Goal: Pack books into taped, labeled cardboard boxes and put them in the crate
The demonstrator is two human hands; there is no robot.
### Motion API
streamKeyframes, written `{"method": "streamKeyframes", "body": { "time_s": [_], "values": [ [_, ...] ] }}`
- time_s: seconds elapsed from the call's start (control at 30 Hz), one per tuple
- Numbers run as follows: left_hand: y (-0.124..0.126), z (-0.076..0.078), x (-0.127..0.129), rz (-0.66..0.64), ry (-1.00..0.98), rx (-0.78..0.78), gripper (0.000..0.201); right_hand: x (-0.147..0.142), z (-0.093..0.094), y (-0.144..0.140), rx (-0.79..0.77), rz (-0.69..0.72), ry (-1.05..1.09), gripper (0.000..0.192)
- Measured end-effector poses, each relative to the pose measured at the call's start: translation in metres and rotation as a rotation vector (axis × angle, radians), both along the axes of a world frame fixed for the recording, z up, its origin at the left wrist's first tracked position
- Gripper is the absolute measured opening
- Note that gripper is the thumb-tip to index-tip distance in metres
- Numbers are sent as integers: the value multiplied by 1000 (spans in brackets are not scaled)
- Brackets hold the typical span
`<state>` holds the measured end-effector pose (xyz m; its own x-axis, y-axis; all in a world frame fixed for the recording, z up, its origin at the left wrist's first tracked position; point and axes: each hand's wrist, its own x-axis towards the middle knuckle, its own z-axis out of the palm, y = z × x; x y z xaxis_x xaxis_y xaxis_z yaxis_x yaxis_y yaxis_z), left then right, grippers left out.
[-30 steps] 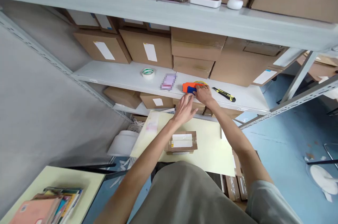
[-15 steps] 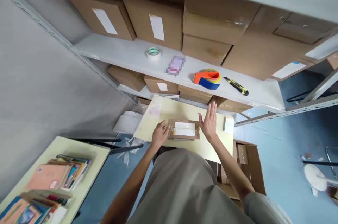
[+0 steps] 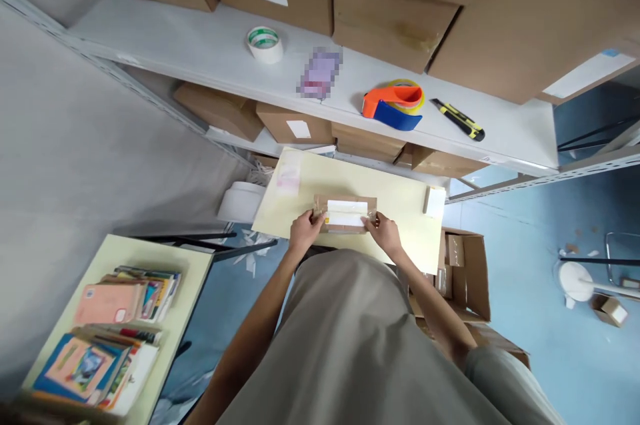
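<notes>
A small brown cardboard parcel (image 3: 345, 205) with a white label lies on a pale yellow table (image 3: 400, 201) in front of me. My left hand (image 3: 305, 231) grips its left end and my right hand (image 3: 383, 232) grips its right end. On the white shelf (image 3: 200, 51) above lie an orange and blue tape dispenser (image 3: 394, 103), a yellow and black utility knife (image 3: 458, 119) and a roll of white tape (image 3: 264, 43).
Large cardboard boxes (image 3: 395, 8) fill the back of the shelf. A second yellow table (image 3: 185, 278) at lower left carries stacks of books (image 3: 110, 325). An open carton (image 3: 465, 271) stands on the blue floor to the right. A white round tub (image 3: 241, 201) sits left of the table.
My right hand left the tape dispenser on the shelf and both hands came down to the parcel, closing on its two ends. The view tilted downward.
</notes>
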<state>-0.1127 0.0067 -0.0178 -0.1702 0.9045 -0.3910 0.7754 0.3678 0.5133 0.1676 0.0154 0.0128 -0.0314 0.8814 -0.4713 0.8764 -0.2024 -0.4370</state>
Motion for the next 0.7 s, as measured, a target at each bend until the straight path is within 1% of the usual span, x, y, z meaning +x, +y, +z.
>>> {"method": "streamKeyframes", "body": {
  "time_s": [0.1, 0.2, 0.3, 0.37, 0.43, 0.5, 0.57, 0.63, 0.7],
  "values": [
    [3, 1, 7, 1, 35, 18, 36, -4, -9, -6, 32, 5, -24, 38],
    [8, 0, 10, -15, 51, 8, 36, 1, -13, -5, 37, 29, 34, 54],
    [10, 1, 4, -36, 8, 12, 38, 8, -10, -4, 34, 20, 79, 74],
    [9, 2, -3, -53, -94, 40, 39, 12, -5, -5, 62, 1, 118, 79],
    [6, 2, -12, -58, -234, 131, 33, 17, 3, -9, 161, -22, 174, 75],
    [2, -1, -19, -57, -322, 257, 28, 23, 7, -13, 268, -57, 225, 65],
    [-2, -8, -23, -59, -349, 321, 26, 28, 6, -18, 292, -88, 269, 55],
    [-5, -18, -23, -44, -383, 297, 24, 32, -2, -22, 250, -106, 310, 50],
    [-8, -32, -20, -2, -429, 229, 27, 33, -18, -26, 189, -113, 335, 49]
  ]
}}
